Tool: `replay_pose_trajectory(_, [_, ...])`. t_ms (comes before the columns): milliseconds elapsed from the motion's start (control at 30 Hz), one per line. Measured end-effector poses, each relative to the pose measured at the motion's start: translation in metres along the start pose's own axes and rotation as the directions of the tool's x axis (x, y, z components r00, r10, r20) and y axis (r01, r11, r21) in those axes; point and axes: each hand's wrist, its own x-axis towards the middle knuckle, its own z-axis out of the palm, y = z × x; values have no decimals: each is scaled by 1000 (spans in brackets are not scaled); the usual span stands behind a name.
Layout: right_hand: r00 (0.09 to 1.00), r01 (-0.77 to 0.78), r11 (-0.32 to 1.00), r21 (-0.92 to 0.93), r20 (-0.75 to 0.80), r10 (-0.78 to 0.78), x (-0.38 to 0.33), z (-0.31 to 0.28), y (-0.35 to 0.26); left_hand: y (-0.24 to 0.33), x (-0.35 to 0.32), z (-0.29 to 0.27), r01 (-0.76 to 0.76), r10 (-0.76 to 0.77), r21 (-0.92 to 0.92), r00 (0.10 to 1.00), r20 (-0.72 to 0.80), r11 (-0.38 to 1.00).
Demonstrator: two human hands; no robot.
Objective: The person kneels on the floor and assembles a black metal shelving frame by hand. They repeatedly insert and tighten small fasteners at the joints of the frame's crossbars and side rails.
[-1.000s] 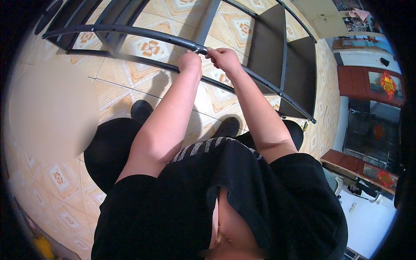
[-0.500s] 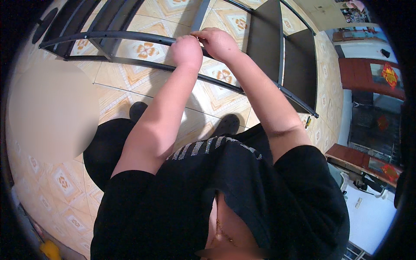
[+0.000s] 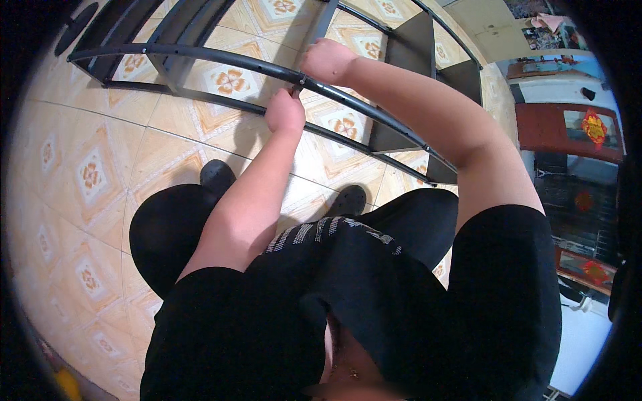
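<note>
A black metal shelf rack [image 3: 234, 61] with dark panels lies on its side in front of me. My left hand [image 3: 285, 111] is closed just below its upper near rail, around a small dark piece that sticks up toward a bolt [image 3: 302, 81] in the rail. What that piece is, I cannot make out. My right hand [image 3: 329, 63] is curled into a fist on the far side of the same rail, beside the end of a cross panel [image 3: 322, 27]. Its fingertips are hidden, and so is anything in them.
The rack stands on a tiled floor [image 3: 93, 174] with flower patterns. My dark shoes [image 3: 217, 177] are close to its near lower rail. Dark red furniture with glass panes [image 3: 562, 127] is at the right, and a white surface [image 3: 582, 341] is at the lower right.
My hands have moved apart: the left has dropped to the near side of the rail, the right has passed to the far side. My right elbow has swung up and outward.
</note>
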Motion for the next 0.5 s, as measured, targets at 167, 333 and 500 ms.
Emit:
replay_pose_trajectory(167, [1000,8,999,-32,-6,-8,-1,1,-3,6,20,16,417,-123,-686,892,435,596])
replay_pose_trajectory(333, [997,29,999,-43,68,-26,-4,-11,-12,16,17,1,560,-177,-684,818,548,468])
replay_pose_trajectory(500, [998,42,988,-151,53,-34,-8,-1,-17,12,24,2,735,-163,-666,677,717,123])
